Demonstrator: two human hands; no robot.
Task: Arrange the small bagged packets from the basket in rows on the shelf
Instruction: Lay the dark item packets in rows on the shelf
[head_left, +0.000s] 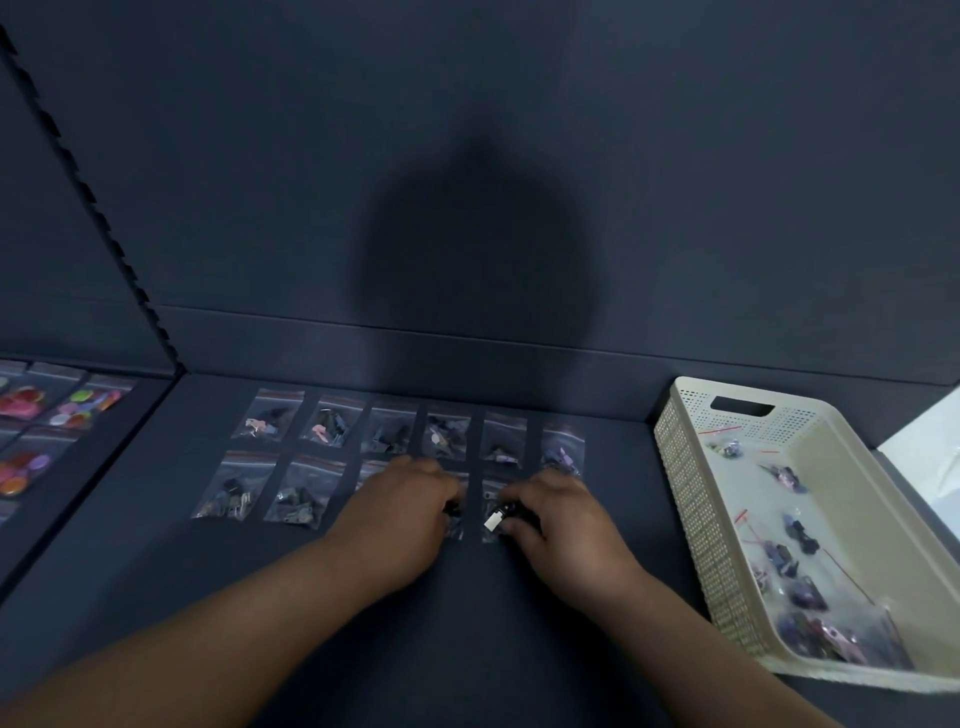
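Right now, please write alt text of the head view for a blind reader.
Left hand and right hand touch packets in the front row on a dark shelf; six more lie in a row behind. A basket at right holds others.

Shelf (519, 649): matt dark surface, smooth. Packets (332, 421), centre frame: clear glossy plastic film. Basket (691, 499), right of frame: cream perforated plastic, matt finish.

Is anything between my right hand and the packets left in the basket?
Only the near wall of the basket; the right hand would need to lift over it to reach the packets. Nothing else shows.
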